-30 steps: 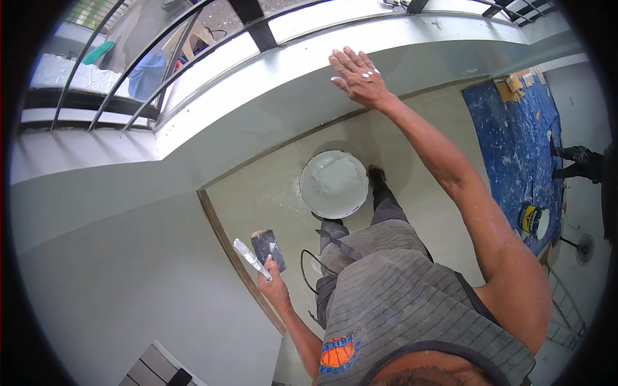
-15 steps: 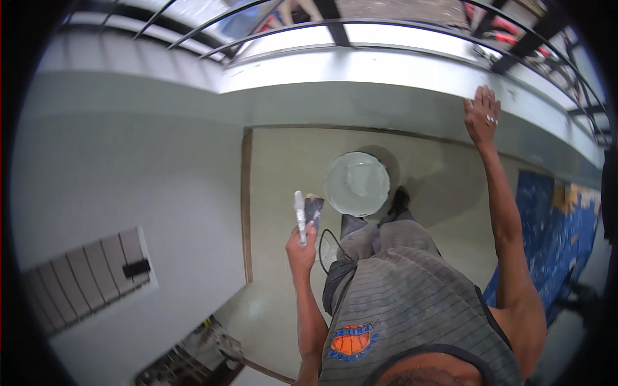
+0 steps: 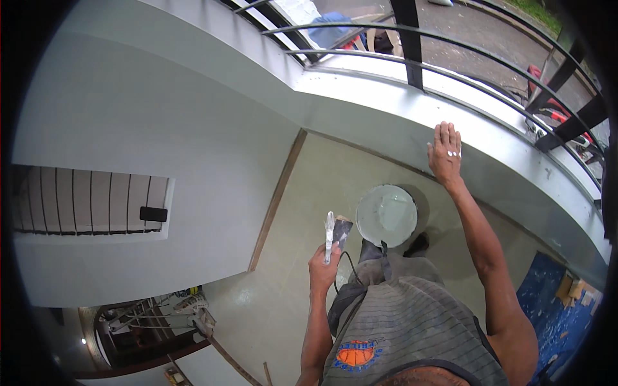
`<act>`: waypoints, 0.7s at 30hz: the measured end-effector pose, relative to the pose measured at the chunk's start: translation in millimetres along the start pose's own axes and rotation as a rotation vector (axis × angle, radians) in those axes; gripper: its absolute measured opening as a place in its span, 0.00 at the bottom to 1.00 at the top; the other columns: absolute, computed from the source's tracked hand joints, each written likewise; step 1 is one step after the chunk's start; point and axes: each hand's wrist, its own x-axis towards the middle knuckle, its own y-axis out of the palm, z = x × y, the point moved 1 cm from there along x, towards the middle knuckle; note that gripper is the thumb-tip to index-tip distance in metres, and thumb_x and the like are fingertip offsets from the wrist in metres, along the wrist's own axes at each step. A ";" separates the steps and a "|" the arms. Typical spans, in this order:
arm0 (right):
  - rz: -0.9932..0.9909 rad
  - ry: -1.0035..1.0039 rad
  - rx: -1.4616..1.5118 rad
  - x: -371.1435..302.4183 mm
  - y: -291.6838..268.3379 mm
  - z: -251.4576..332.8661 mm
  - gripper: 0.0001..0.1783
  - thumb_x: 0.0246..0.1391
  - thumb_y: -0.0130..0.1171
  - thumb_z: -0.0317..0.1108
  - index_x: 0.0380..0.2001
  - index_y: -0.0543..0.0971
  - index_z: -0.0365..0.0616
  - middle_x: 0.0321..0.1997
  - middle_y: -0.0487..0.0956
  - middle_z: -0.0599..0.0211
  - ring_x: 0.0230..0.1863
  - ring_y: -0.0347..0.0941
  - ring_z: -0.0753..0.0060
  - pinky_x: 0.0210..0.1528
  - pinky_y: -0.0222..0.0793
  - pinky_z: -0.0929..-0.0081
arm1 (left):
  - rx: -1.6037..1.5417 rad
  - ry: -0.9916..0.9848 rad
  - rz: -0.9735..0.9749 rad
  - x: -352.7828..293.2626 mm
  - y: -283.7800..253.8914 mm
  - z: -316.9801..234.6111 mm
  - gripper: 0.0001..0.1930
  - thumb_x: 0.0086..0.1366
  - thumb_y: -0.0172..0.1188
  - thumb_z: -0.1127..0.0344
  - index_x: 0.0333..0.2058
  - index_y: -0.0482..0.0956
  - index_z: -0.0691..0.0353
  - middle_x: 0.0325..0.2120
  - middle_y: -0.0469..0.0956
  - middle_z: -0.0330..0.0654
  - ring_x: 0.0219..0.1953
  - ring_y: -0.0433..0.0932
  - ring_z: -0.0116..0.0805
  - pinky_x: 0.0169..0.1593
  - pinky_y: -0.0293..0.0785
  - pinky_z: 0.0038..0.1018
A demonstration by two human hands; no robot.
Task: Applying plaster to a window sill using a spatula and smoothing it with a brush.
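Observation:
My left hand (image 3: 323,269) is closed around a narrow, white-smeared tool (image 3: 329,231), which points away from me. In the same grip is a dark grey flat piece (image 3: 342,234) with a light-brown end, its kind unclear. My right hand (image 3: 445,157) lies flat with fingers stretched on the low wall, its fingertips at the edge of the white sill (image 3: 380,87). White spots mark its fingers. Between the two hands, on the floor by my feet, stands a round white bucket (image 3: 368,213) with a pale, paste-like material (image 3: 397,211) in it.
Black metal bars (image 3: 414,55) rise from the sill. To the left, a grey wall (image 3: 161,122) has a barred opening (image 3: 90,199) with a black phone-like object (image 3: 153,213). Blue sheeting with cardboard scraps (image 3: 553,309) lies at right. Cluttered items (image 3: 193,309) stand lower left.
The view has turned, so the wall and sill now slant. My right hand has slid leftward along the wall and lower in the picture. My left hand keeps its grip.

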 end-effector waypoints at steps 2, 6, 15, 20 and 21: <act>-0.027 0.012 -0.005 -4.0 -1.6 -2.0 0.30 0.45 0.52 0.33 0.53 0.60 0.36 0.58 0.57 0.52 0.61 0.48 0.53 0.61 0.41 0.58 | -0.014 0.007 -0.047 3.8 -5.2 5.5 0.11 0.56 0.54 0.66 0.37 0.76 0.64 0.30 0.75 0.47 0.30 0.75 0.35 0.34 0.69 0.26; -0.029 -0.015 -0.051 -14.0 -7.3 -11.2 0.27 0.47 0.49 0.31 0.54 0.61 0.43 0.58 0.58 0.57 0.61 0.50 0.56 0.61 0.42 0.60 | -0.102 -0.021 -0.123 16.7 -28.4 26.4 0.11 0.55 0.54 0.69 0.37 0.76 0.67 0.30 0.75 0.45 0.30 0.74 0.31 0.35 0.69 0.24; -0.008 0.328 -0.358 -16.4 -26.9 -28.0 0.29 0.45 0.45 0.28 0.55 0.59 0.43 0.59 0.57 0.55 0.61 0.49 0.54 0.61 0.43 0.58 | -0.145 -0.059 -0.105 74.4 -91.6 95.3 0.12 0.56 0.53 0.68 0.37 0.75 0.69 0.31 0.75 0.44 0.33 0.73 0.31 0.38 0.68 0.25; 0.108 0.522 -0.378 15.5 -4.2 11.5 0.34 0.44 0.49 0.38 0.55 0.56 0.36 0.60 0.53 0.48 0.62 0.46 0.46 0.60 0.41 0.53 | -0.189 -0.069 -0.031 97.4 -122.0 147.5 0.12 0.56 0.53 0.68 0.36 0.76 0.69 0.31 0.75 0.45 0.33 0.73 0.32 0.38 0.69 0.25; 0.107 0.515 -0.392 20.7 4.5 21.9 0.35 0.44 0.50 0.40 0.56 0.55 0.36 0.61 0.52 0.47 0.62 0.45 0.45 0.60 0.40 0.52 | -0.153 -0.074 -0.029 100.9 -125.9 153.1 0.12 0.56 0.53 0.68 0.36 0.76 0.69 0.31 0.75 0.45 0.33 0.73 0.32 0.38 0.68 0.25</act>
